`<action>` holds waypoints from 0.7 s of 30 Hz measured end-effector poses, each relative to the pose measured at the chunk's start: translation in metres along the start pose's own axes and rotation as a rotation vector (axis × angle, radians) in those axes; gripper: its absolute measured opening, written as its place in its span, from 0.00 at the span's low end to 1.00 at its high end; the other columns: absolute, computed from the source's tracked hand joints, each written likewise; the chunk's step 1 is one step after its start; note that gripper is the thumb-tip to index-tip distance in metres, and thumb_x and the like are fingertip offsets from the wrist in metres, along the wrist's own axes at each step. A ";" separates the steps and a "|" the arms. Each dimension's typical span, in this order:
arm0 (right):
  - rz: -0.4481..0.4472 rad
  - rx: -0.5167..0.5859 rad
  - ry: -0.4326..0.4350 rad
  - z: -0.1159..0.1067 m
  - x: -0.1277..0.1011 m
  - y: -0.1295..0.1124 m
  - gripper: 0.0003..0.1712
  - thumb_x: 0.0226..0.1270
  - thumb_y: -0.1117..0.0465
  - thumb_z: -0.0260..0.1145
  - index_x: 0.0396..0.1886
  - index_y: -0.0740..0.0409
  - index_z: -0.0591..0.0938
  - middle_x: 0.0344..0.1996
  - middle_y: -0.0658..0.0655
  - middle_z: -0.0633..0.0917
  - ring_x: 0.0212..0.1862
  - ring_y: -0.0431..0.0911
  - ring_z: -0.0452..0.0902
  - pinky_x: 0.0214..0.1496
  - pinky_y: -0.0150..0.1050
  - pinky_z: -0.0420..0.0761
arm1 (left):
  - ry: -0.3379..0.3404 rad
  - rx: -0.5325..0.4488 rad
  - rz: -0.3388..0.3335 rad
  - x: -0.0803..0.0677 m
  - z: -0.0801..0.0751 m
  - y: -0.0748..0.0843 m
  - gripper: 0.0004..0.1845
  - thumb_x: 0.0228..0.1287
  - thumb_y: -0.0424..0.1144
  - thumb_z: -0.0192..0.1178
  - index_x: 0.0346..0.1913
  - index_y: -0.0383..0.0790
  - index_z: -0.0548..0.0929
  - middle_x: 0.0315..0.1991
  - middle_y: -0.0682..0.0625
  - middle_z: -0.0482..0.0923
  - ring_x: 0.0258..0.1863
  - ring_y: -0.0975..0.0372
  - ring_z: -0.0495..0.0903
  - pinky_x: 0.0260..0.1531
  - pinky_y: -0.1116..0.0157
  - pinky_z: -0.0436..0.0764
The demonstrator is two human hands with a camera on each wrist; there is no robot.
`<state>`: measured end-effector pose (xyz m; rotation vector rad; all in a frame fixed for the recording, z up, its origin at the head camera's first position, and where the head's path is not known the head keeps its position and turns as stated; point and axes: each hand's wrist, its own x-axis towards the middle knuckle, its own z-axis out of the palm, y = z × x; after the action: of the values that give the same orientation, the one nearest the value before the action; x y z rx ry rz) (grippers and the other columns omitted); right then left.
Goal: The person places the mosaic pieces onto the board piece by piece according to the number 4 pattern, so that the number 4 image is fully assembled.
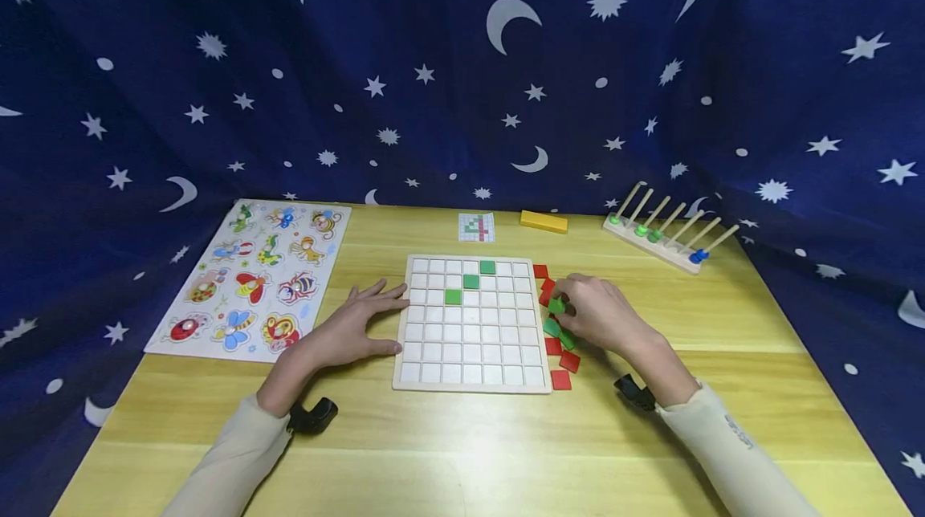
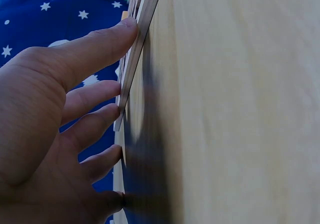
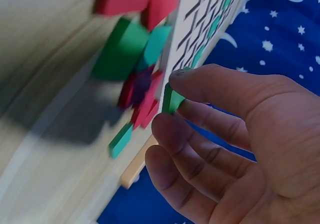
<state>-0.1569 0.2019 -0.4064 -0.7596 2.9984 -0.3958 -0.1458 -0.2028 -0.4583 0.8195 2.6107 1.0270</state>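
Note:
A white-squared grid board (image 1: 472, 390) in a pale wooden frame lies on the table. Three green tiles, one of them a green tile (image 1: 471, 282), form a diagonal in its upper rows. My left hand (image 1: 354, 326) touches the board's left edge, its fingers spread and its thumb against the frame, as the left wrist view also shows. Beside the right edge, my right hand (image 1: 600, 312) pinches a green tile (image 3: 172, 100) between thumb and fingers. Below it lie loose green tiles (image 1: 552, 327) and red tiles (image 1: 560, 380); the hand partly hides this pile.
Behind the board lie a small pattern card (image 1: 477, 227) and a yellow block (image 1: 543, 221). A wooden peg stand (image 1: 654, 246) with green and blue beads stands at back right. An insect picture puzzle (image 1: 249, 280) lies left. Dark starry cloth (image 1: 448, 35) hangs around the table.

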 end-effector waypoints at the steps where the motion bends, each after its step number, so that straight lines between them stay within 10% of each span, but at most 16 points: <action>1: -0.007 0.003 -0.002 0.001 0.002 -0.003 0.13 0.52 0.67 0.77 0.39 0.60 0.87 0.30 0.51 0.82 0.29 0.42 0.74 0.29 0.41 0.77 | -0.002 0.000 -0.002 0.000 0.000 0.000 0.38 0.57 0.46 0.75 0.70 0.41 0.74 0.77 0.48 0.58 0.77 0.44 0.46 0.70 0.36 0.33; 21: -0.151 0.063 -0.002 0.019 0.038 -0.055 0.13 0.56 0.67 0.74 0.42 0.58 0.88 0.36 0.53 0.83 0.29 0.42 0.74 0.29 0.35 0.76 | -0.013 0.019 -0.010 0.001 0.000 -0.002 0.39 0.57 0.48 0.74 0.71 0.42 0.73 0.77 0.50 0.57 0.77 0.45 0.46 0.70 0.36 0.33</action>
<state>-0.1629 0.1325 -0.4099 -0.9835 2.9203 -0.4918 -0.1468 -0.2033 -0.4598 0.8143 2.6148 0.9918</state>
